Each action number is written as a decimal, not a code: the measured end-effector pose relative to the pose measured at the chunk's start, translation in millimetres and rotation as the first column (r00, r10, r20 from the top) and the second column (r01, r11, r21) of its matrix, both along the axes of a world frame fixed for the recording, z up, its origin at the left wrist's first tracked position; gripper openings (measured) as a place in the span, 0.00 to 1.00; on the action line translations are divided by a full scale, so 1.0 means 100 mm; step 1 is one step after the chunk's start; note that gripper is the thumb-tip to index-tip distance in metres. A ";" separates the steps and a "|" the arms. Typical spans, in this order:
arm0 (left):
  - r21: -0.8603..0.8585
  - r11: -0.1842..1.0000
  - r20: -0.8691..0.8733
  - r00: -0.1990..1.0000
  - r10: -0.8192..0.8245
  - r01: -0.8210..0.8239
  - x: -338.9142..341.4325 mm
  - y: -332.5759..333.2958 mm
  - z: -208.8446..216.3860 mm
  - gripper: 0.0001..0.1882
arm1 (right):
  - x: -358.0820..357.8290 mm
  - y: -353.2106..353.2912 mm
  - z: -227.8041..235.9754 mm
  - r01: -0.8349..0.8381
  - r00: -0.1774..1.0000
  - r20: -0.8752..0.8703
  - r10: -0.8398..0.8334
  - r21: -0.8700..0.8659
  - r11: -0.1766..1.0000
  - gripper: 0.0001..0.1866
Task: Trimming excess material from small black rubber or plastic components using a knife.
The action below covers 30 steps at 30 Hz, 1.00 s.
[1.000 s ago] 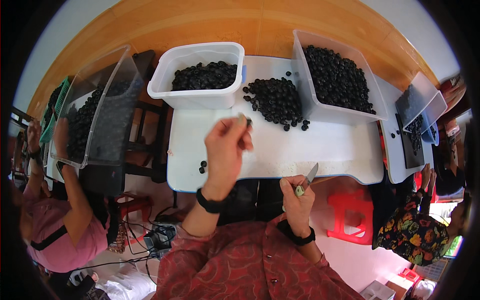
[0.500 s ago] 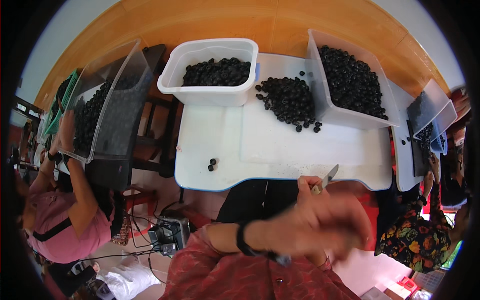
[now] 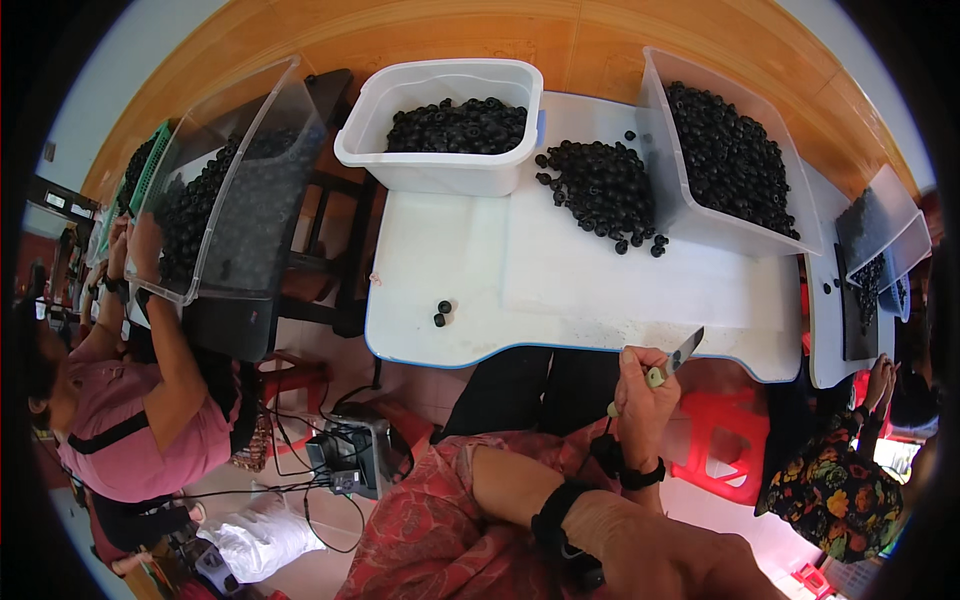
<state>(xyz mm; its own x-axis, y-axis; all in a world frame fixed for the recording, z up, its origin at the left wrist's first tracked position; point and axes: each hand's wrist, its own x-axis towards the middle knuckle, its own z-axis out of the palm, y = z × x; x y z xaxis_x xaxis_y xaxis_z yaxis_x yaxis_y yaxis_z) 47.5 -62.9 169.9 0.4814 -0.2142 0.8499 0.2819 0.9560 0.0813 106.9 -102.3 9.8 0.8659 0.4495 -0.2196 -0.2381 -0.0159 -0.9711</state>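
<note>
My right hand (image 3: 643, 395) is closed round the pale green handle of a small knife (image 3: 686, 348). The blade points up and to the right, close to the table's front edge. My left hand (image 3: 680, 550) reaches across my body to the lower right, below the right wrist. Its back shows, while its fingers are hidden past the lower edge. Beyond the hands, a heap of small black round parts with holes (image 3: 603, 195) lies on the white table (image 3: 440, 245). Two loose black parts (image 3: 441, 313) sit near the table's front left.
A white tub (image 3: 440, 172) and a clear bin (image 3: 700, 215), both holding black parts, stand at the back. At left, a person in pink (image 3: 150, 440) works by another clear bin (image 3: 215, 230). A person in a flowered top (image 3: 835, 490) is at right. A red stool (image 3: 720, 440) stands below the table.
My left hand has swung down and right from in front of my right wrist, leaving the knife hand in plain sight. The view has shifted slightly.
</note>
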 end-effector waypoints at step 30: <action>0.685 -0.727 0.723 -0.173 0.669 0.051 0.64 1.04 -1.72 0.03 | 0.24 -0.07 -0.20 0.036 0.999 -0.028 -0.036 -0.006 0.999 0.06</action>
